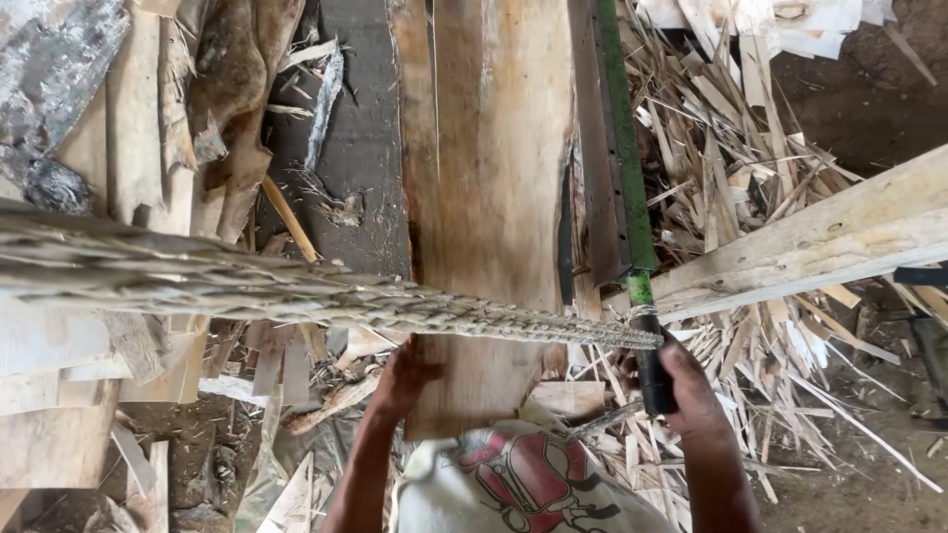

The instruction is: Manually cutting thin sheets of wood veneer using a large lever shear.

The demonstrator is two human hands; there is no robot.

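Note:
A long, wide wooden plank [494,178] runs away from me down the middle of the head view. My left hand [403,377] presses on its near left edge. My right hand [681,380] is closed around the black handle of a long green-shafted blade [622,168], which lies along the plank's right edge. A thick twisted rope [296,281] crosses the picture from the left and is tied to the tool just above my right hand.
Heaps of wood splinters and offcuts [731,148] lie to the right. A pale timber beam [829,237] slants across them. Rough slabs and bark [148,138] are stacked at the left. My printed white shirt [513,479] fills the bottom centre.

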